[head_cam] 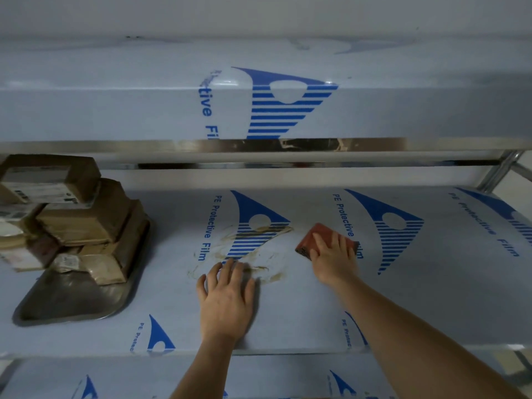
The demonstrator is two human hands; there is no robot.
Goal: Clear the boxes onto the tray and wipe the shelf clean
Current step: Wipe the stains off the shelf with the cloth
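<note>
Several brown cardboard boxes (86, 220) are stacked on a dark metal tray (74, 298) at the left of the middle shelf (431, 298). Brown smears (259, 230) streak the shelf's blue-printed protective film near its centre. My left hand (227, 298) lies flat on the shelf with fingers spread, just below the smears. My right hand (334, 259) presses down on a reddish-brown sponge (312, 240) to the right of the smears, its fingers lying over the sponge's top.
An upper shelf (144, 110) covered in the same film overhangs the work area, with a shiny steel front edge (259, 146). A steel post (501, 174) stands at the back right. A lower shelf (259, 378) shows beneath my arms.
</note>
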